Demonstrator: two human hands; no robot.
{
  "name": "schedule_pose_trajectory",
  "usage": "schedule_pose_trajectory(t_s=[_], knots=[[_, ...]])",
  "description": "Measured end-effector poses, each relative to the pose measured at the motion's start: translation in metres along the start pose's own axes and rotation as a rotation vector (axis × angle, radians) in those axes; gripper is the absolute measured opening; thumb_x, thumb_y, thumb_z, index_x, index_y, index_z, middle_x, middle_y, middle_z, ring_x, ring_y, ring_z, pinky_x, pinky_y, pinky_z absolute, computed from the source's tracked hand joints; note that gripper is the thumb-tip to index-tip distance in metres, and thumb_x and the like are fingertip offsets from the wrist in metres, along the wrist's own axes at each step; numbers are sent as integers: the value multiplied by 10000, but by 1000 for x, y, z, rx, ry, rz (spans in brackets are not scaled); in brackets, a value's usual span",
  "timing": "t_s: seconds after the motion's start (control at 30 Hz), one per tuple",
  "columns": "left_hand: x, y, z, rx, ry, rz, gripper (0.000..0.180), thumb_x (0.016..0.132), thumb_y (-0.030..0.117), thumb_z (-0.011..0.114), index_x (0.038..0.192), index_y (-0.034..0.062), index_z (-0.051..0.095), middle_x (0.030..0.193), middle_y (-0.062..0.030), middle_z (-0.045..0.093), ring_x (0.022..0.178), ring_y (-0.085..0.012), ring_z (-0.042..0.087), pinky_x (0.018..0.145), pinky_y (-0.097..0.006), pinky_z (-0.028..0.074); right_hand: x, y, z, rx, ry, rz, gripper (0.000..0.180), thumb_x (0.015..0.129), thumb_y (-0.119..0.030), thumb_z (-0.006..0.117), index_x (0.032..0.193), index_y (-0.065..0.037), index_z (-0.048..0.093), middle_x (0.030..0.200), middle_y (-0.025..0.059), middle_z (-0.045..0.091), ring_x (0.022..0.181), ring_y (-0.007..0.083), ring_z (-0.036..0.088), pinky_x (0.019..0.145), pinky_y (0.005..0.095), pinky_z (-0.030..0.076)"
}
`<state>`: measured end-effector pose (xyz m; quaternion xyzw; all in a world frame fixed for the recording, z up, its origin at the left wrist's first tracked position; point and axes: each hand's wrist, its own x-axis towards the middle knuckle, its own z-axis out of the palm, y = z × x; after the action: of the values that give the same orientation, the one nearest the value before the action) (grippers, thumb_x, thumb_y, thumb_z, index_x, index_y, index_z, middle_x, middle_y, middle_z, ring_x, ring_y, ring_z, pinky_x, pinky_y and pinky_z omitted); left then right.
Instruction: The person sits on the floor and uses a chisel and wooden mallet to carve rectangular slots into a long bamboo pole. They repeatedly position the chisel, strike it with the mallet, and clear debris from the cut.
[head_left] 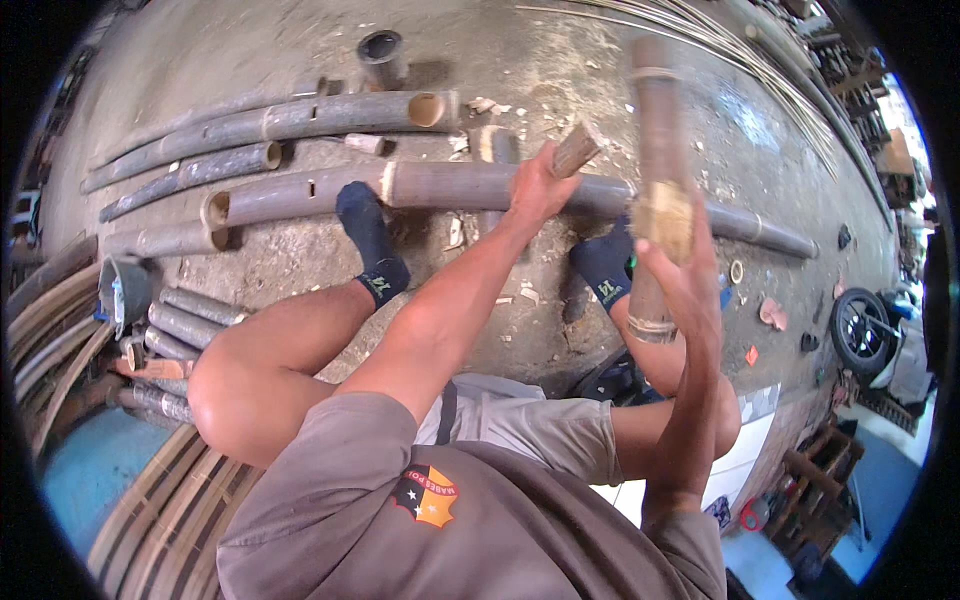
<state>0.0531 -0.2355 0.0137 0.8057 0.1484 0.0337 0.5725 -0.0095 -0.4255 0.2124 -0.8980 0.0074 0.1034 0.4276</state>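
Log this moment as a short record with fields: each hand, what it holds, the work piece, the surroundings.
left hand: grips a short wooden-handled tool, set against the long bamboo pole
right hand: raised, gripping a thick bamboo club upright
long bamboo pole: lies across the concrete floor, both socked feet resting against it
other poles: several cut bamboo lengths lie beyond and to the left
far right: a wheel
tool blade: hidden, cannot tell its kind
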Motion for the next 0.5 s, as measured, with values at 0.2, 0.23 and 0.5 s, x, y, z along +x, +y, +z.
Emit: schedule_pose_trajectory(t_s=[0.2,0.23,0.5], knots=[[14,-3,-18,-1,-57,-79,586,800,289,776,1277,-13,619,1082,-285,737,1054,-424,729,912,-487,564,-30,15,-11,352,163,-92,893,898,-86,736,1654,-5,269,1483,174,536,1312,297,565,1099,398,460],[7,-1,-18,6,-61,-69,575,798,287,774,1265,-12,622,1077,-286,736,1051,-425,729,909,-486,565,-34,21,-12,334,179,-91,892,897,-81,734,1654,0,269,1498,176,524,1334,292,549,1127,398,435],[45,5,-34,-292,245,-367,434,801,270,746,1139,27,626,945,-288,734,909,-477,722,819,-535,556,-43,36,-2,282,362,-145,983,830,-87,765,1654,37,243,1577,197,452,1437,308,467,1215,420,334]])
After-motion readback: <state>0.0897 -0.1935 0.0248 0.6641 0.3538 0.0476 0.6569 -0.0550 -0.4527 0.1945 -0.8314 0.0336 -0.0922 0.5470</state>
